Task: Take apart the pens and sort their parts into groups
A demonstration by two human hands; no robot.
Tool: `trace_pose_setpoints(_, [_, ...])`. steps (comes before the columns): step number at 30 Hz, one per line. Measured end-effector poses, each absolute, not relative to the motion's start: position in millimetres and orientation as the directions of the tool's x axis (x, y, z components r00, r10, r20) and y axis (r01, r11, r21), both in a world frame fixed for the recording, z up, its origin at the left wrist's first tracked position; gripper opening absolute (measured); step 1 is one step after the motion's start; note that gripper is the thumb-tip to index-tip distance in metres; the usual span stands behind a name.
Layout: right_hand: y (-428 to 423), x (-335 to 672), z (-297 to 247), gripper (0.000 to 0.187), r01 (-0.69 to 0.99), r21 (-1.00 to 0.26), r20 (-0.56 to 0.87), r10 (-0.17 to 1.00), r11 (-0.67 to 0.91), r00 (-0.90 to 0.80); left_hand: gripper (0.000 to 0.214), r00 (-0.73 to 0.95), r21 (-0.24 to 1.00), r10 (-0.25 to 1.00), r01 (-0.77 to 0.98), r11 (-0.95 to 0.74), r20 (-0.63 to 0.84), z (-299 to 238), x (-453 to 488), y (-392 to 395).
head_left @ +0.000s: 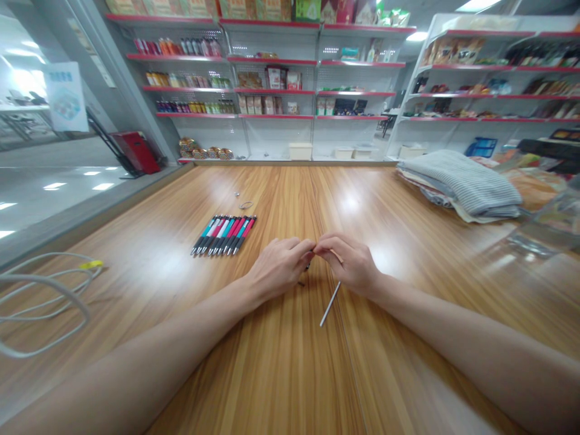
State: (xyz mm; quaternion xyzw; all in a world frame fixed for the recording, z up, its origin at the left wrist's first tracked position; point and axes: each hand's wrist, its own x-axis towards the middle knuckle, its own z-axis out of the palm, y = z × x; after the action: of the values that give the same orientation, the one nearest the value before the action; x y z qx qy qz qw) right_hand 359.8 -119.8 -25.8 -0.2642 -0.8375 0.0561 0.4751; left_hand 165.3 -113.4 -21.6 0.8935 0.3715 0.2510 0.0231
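My left hand (280, 266) and my right hand (350, 261) meet over the middle of the wooden table (281, 362), fingers pinched together on a small dark pen part (310, 261) between them. A thin white pen refill (330, 304) lies on the table just below my right hand. A tiny dark piece (301, 283) sits by my left hand. A row of several red, teal and pink pens (223, 234) lies side by side to the left, beyond my left hand.
A small ring (246, 205) and a tiny metal piece (237, 194) lie past the pens. Folded striped cloths (462, 184) are stacked at the right. A white cable (45, 296) coils at the left edge. Store shelves (272, 90) stand behind.
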Motion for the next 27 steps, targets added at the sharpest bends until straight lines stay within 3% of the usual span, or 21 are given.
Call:
trace_pose_setpoints(4, [-121, 359, -25, 0.013, 0.388, -0.354, 0.761, 0.503, 0.851, -0.409, 0.021, 0.588, 0.349, 0.662, 0.566, -0.747, 0.465, -23, 165, -113])
trace_pose_setpoints(7, [-123, 360, -23, 0.014, 0.423, -0.359, 0.755, 0.525, 0.832, -0.392, 0.016, 0.433, 0.61, 0.742, 0.425, -0.669, 0.512, -24, 165, -111])
trace_pose_setpoints(9, [-122, 361, -22, 0.016, 0.451, -0.358, 0.751, 0.539, 0.818, -0.382, 0.016, 0.251, 0.822, 0.835, 0.186, -0.538, 0.49, -24, 164, -106])
trace_pose_setpoints(11, [-122, 362, -22, 0.015, 0.46, -0.347, 0.733, 0.543, 0.817, -0.411, 0.016, 0.138, 0.911, 0.902, -0.12, -0.394, 0.409, -23, 161, -98])
trace_pose_setpoints(13, [-121, 362, -23, 0.013, 0.453, -0.329, 0.692, 0.538, 0.828, -0.481, 0.014, 0.108, 0.905, 0.938, -0.319, -0.282, 0.33, -23, 157, -90])
trace_pose_setpoints(15, [-120, 362, -23, 0.012, 0.442, -0.312, 0.639, 0.53, 0.841, -0.557, 0.012, 0.097, 0.889, 0.957, -0.406, -0.212, 0.273, -23, 154, -84])
trace_pose_setpoints(19, [-120, 365, -22, 0.008, 0.407, -0.324, 0.551, 0.52, 0.854, -0.653, 0.011, 0.078, 0.885, 0.973, -0.436, -0.163, 0.218, -24, 152, -81])
trace_pose_setpoints(24, [-121, 373, -15, 0.009, 0.211, -0.392, 0.386, 0.369, 0.895, -0.846, 0.011, 0.093, 0.884, 0.978, -0.45, -0.126, 0.186, -26, 152, -81])
trace_pose_setpoints(27, [-121, 374, -14, 0.01, 0.191, -0.42, 0.287, 0.329, 0.887, -0.9, 0.011, 0.109, 0.884, 0.978, -0.454, -0.112, 0.18, -26, 152, -81])
